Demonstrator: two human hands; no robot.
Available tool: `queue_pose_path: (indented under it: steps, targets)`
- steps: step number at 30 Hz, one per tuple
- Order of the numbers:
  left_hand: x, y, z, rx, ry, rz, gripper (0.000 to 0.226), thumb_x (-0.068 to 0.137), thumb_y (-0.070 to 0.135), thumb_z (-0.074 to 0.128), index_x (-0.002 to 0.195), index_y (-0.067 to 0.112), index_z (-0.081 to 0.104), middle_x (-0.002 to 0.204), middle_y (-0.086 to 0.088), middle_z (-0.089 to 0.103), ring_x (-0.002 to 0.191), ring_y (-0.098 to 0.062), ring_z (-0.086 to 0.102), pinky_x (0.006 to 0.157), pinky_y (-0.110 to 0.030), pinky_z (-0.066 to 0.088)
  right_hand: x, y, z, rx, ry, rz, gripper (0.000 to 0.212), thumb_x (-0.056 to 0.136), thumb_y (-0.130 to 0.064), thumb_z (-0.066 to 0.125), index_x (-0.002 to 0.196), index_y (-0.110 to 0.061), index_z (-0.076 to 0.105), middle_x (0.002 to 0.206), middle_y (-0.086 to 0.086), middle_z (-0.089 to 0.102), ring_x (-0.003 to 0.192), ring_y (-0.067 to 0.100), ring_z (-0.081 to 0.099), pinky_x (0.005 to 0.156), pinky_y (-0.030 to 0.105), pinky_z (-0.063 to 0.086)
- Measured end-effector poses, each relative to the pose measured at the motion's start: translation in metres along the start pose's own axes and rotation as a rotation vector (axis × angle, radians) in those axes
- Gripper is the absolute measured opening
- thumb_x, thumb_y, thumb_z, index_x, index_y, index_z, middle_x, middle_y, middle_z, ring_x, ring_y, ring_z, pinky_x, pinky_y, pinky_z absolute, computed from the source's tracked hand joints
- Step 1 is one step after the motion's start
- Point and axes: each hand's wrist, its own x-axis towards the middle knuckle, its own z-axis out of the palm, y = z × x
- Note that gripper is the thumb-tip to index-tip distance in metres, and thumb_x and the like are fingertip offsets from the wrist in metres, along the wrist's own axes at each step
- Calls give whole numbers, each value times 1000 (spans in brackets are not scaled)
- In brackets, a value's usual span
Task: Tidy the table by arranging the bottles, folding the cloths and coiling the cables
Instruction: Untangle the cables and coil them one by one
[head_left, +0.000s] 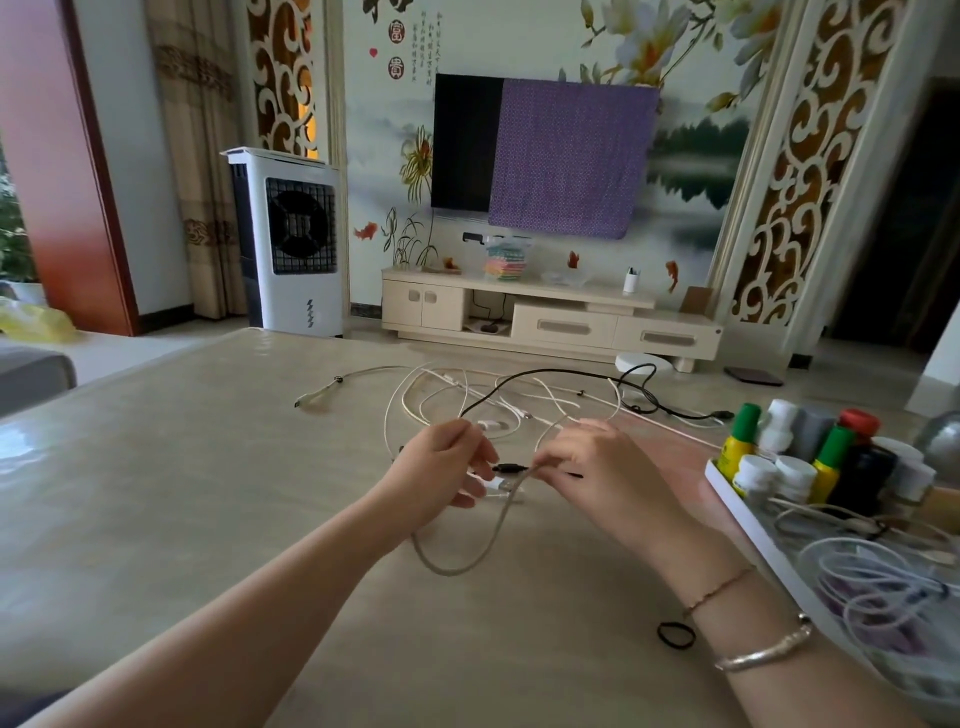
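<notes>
Pinching a thin grey-white cable (457, 564) with my left hand (441, 470) and my right hand (592, 467), I am holding it over the shiny beige table (208, 493), its loop hanging down between them

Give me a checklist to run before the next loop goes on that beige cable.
1. Left hand holds the beige cable: ok, fingers curled round it.
2. Right hand pinches the same cable: ok.
3. First loop formed: ok, it hangs below the hands.
4. Cable's far end free of the cable tangle: cannot tell, the strands overlap.
5. Hair tie ready for binding: ok, on the table by the right wrist.
6. Tray has space: cannot tell, coiled cables already lie in it.
</notes>
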Motion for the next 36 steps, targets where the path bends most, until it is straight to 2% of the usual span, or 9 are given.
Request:
queue_pose_path:
  steps: [6, 12, 17, 20, 23, 25, 28, 32, 36]
  targets:
    - [-7, -1, 9, -15, -126, -29, 30, 103, 23, 39, 94, 5, 60, 89, -12, 70, 71, -27, 68, 69, -32, 55, -4, 5, -4, 144, 135, 240, 10, 88, -32, 67, 92, -28, 75, 85, -13, 70, 75, 7, 59, 68, 27, 46]
    - [-9, -2, 13, 9, -172, 1, 23, 95, 21, 59, 102, 1, 65, 60, 3, 52, 52, -6, 49, 61, -25, 56, -1, -1, 0, 302, 196, 210, 6, 85, -26, 71, 85, -22, 76, 67, -9, 66, 58, 3, 51, 58, 23, 40]
    - [-5, -2, 9, -90, -101, 63, 23, 100, 24, 48, 96, 8, 65, 48, 14, 34, 42, -4, 29, 41, -15, 30, 0, 21, 2, 213, 235, 287, 11, 88, -24, 68, 91, -15, 73, 92, -2, 59, 95, 16, 51, 79, 25, 39]
    - [-1, -1, 1, -212, -45, 95, 20, 101, 22, 48, 97, 10, 64, 50, 12, 32, 42, -4, 26, 38, -14, 25, -4, 33, -3, 183, 231, 320, 14, 89, -28, 67, 90, -16, 73, 90, -1, 52, 90, 10, 47, 76, 20, 36]
    - [3, -1, -2, -250, 49, 120, 21, 101, 21, 46, 94, 11, 63, 53, 6, 34, 40, -4, 28, 37, -15, 25, -4, 22, -8, 512, 53, 278, 26, 93, -33, 60, 73, -19, 68, 67, -7, 56, 59, 0, 45, 59, 16, 36]
    - [4, -1, 1, -210, 101, 148, 21, 101, 21, 45, 93, 12, 62, 56, 3, 39, 40, -4, 31, 38, -15, 27, -1, 7, -9, 846, -71, 275, 30, 97, -27, 55, 72, -16, 67, 61, -5, 60, 55, 3, 48, 54, 16, 39]
    - [2, -1, 7, -154, 83, 204, 19, 103, 19, 40, 99, 10, 57, 65, 0, 51, 43, -2, 39, 42, -15, 30, 3, -7, -10, 1209, -135, 281, 10, 94, -21, 55, 88, -13, 56, 63, 5, 62, 57, 13, 52, 52, 18, 42]
    - [-3, -2, 16, -71, 7, 264, 18, 103, 10, 35, 102, 7, 53, 83, 1, 60, 65, -4, 53, 56, -11, 40, 3, -10, -10, 1285, -109, 322, 14, 96, -12, 55, 92, -13, 41, 68, 17, 65, 54, 17, 47, 53, 20, 42]
    - [-10, -1, 24, 11, -59, 346, 20, 103, 4, 32, 96, -3, 50, 77, -5, 57, 72, -7, 54, 71, -16, 40, 2, -8, -9, 1278, -3, 307, 19, 93, -14, 61, 89, -14, 42, 70, 19, 67, 49, 14, 49, 53, 21, 44]
